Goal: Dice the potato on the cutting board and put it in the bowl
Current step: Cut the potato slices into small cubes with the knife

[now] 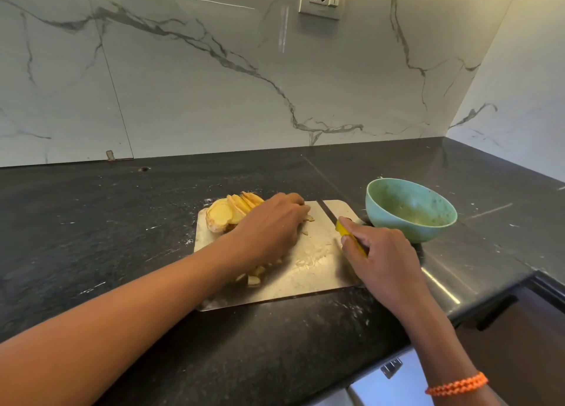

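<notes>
Gripping a yellow-handled knife [342,222], right hand [382,259] poised over cutting board [318,271] — left hand [272,225] curled over sliced potato [229,210]; grip unconfirmed.

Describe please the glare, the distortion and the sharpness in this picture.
Head view: bright glare streaks lie on the black countertop near its right edge, and a softer sheen on the steel cutting board; the wide lens bends the counter edge and stretches the forearms; the left hand, the right hand on the yellow-handled knife and the green bowl look fairly sharp, with no strong motion blur.
</notes>
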Demonstrator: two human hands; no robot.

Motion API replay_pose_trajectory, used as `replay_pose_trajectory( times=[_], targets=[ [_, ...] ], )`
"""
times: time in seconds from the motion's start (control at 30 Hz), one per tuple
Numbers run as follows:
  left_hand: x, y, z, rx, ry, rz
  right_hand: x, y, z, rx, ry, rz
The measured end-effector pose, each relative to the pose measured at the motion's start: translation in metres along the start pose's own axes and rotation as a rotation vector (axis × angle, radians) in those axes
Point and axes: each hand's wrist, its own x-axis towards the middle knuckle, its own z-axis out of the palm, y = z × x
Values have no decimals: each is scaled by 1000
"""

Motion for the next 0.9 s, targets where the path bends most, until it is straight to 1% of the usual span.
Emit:
replay_pose_trajectory(
  times=[0.07,0.17,0.33,0.47,0.6,0.7,0.77,0.83,0.9],
  targets=[
    [0,-2,0,-24,-28,-11,-1,0,-1,-22,-3,-10],
    [1,-5,-6,-81,-23,-73,-2,3,1,-64,-6,-10],
    [3,-8,-24,-328,-26,-189,-2,6,3,-133,-34,-7],
    [3,-19,-36,-457,71,-275,-5,3,5,-54,-120,-59],
    [4,-32,-45,-494,146,-321,-18,-16,8,18,-214,-180],
    [3,-40,-50,-485,158,-334,-17,-15,11,77,-181,-181],
    [2,-48,-55,-488,170,-344,-15,-10,11,61,-152,-169],
    [1,-59,-59,-492,185,-364,-15,-12,11,-2,-168,-190],
    [-1,-72,-63,-494,197,-382,-17,-18,10,16,-211,-231]
  ],
)
